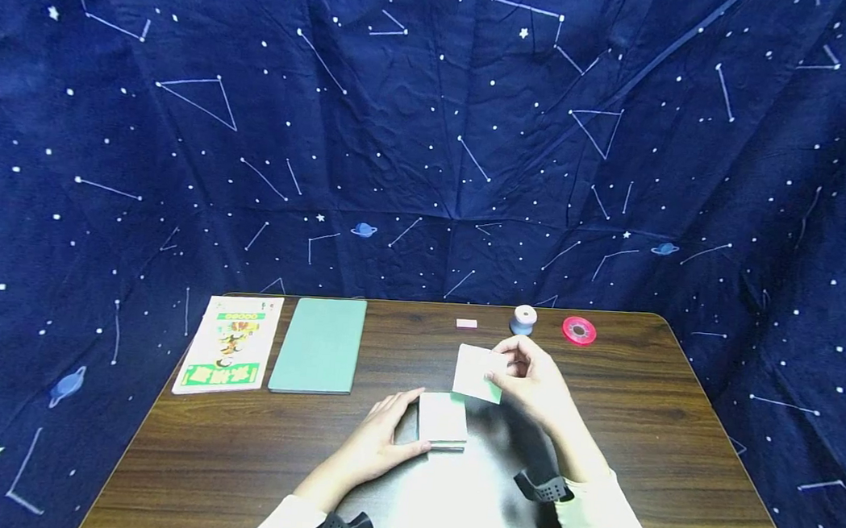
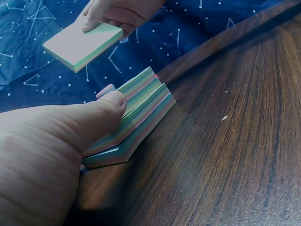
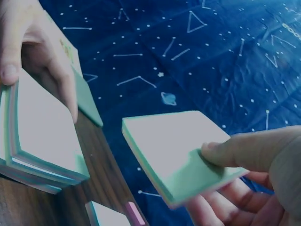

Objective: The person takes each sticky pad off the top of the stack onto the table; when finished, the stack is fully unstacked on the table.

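Several sticky note pads with pale tops and striped coloured edges lie in a stack (image 1: 443, 419) near the middle of the table. My left hand (image 1: 376, 443) holds this stack, its thumb against the near edge and its fingers along the far left side. In the left wrist view the stacked pads (image 2: 141, 117) sit slightly out of line under the thumb. Raised above the table, to the right of the stack, is a single sticky note pad (image 1: 476, 372). My right hand (image 1: 532, 384) pinches it by its right side, thumb on top and fingers beneath (image 3: 221, 202).
Along the back stand a small pink-and-white block (image 1: 466, 323), a white-and-blue spool-like object (image 1: 524, 320) and a round pink-red disc (image 1: 579, 331). A green notebook (image 1: 319, 345) and a printed booklet (image 1: 229, 345) lie at the left. A dark blue starry cloth (image 1: 431, 135) hangs behind.
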`<action>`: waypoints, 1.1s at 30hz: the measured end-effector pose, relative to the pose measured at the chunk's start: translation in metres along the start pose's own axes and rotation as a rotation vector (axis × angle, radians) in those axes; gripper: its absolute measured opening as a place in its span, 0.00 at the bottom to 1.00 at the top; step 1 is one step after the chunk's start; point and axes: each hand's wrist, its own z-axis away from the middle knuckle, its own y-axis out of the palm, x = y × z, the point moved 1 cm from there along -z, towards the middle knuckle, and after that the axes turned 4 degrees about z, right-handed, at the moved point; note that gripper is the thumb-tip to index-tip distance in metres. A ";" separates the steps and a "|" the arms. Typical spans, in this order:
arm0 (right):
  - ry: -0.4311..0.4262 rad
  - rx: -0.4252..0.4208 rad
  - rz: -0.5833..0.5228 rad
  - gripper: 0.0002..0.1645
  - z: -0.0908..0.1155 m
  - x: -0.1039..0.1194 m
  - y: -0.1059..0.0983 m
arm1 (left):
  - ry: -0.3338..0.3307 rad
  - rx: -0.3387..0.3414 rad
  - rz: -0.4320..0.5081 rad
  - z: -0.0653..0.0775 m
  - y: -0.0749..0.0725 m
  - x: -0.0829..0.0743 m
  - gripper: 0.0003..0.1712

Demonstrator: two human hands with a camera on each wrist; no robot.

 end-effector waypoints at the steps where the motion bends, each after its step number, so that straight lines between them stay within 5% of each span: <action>1: 0.010 -0.017 -0.017 0.18 -0.001 -0.001 -0.002 | 0.004 -0.003 -0.001 0.000 0.000 0.000 0.53; 10: 0.095 -0.193 -0.077 0.16 -0.007 -0.026 -0.029 | 0.013 -0.004 -0.029 0.001 0.002 0.004 0.53; 21: 0.249 -0.303 -0.139 0.26 -0.010 -0.062 -0.056 | 0.019 -0.015 -0.013 0.000 0.001 0.002 0.52; 33: 0.337 -0.270 -0.046 0.23 -0.010 -0.092 -0.056 | 0.019 -0.008 -0.017 -0.001 0.001 0.003 0.53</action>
